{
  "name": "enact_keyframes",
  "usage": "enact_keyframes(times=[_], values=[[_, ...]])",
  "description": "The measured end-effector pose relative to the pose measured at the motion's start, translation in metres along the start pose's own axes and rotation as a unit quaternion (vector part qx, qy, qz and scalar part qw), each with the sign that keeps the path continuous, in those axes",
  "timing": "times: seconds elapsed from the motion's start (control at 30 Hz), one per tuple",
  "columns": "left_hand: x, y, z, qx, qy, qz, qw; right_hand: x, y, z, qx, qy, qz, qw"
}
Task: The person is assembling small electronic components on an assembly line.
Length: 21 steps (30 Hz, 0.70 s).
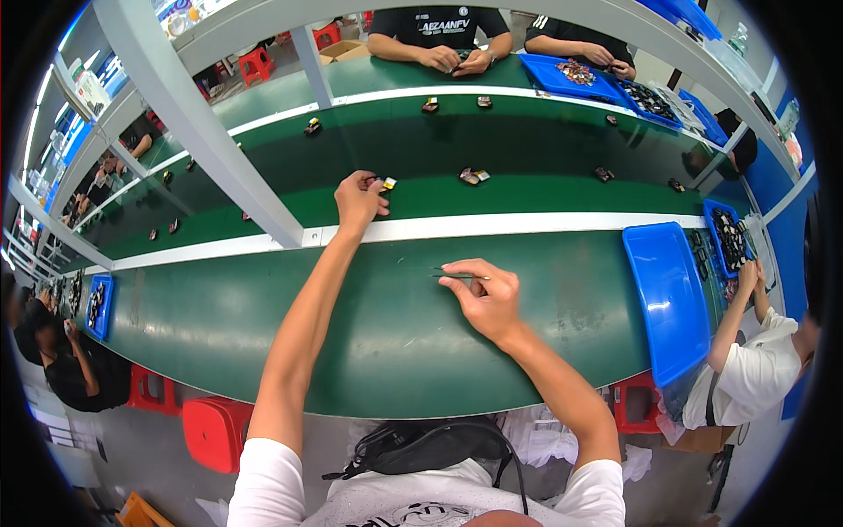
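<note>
My left hand (358, 204) reaches over the white rail onto the green belt, its fingers curled round a small dark part with a yellow and white patch (387, 184). Part of that piece is hidden by the fingers. Above the near green worktop, my right hand (485, 297) pinches a pair of thin tweezers (446, 276). The tweezers' tips point left, slightly apart, with nothing visible between them. To the right of my left hand, a small cluster of similar parts (474, 176) lies on the belt.
More small parts (602, 175) are spaced along the belt (544, 140). A grey upright post (202, 114) stands left of my left arm. On the right lies a blue tray (665, 294), near a co-worker in white (755, 369). Other people work across the belt.
</note>
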<state>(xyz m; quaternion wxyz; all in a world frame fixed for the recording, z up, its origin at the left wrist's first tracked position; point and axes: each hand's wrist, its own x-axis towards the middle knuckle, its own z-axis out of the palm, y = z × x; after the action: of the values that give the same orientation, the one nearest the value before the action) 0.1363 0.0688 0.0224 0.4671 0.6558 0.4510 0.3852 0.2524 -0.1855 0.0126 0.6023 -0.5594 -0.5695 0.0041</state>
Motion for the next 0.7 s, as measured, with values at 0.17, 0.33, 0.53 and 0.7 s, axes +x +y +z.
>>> enact_keyframes(times=[0.17, 0.33, 0.53, 0.7], values=[[0.012, 0.013, 0.015, 0.411, 0.143, 0.150, 0.888, 0.002, 0.001, -0.005, -0.020, -0.003, -0.011, 1.000], [0.032, 0.021, 0.070, 0.299, 0.018, 0.259, 0.918, 0.002, 0.001, -0.008, -0.024, -0.023, -0.024, 0.999], [0.060, 0.011, 0.128, 0.194, -0.164, 0.146, 0.956, 0.003, 0.009, -0.002, -0.007, -0.002, -0.038, 0.999], [0.065, 0.018, 0.132, 0.241, -0.213, 0.102, 0.941, 0.003, 0.008, -0.007, -0.026, -0.013, -0.024, 0.999]])
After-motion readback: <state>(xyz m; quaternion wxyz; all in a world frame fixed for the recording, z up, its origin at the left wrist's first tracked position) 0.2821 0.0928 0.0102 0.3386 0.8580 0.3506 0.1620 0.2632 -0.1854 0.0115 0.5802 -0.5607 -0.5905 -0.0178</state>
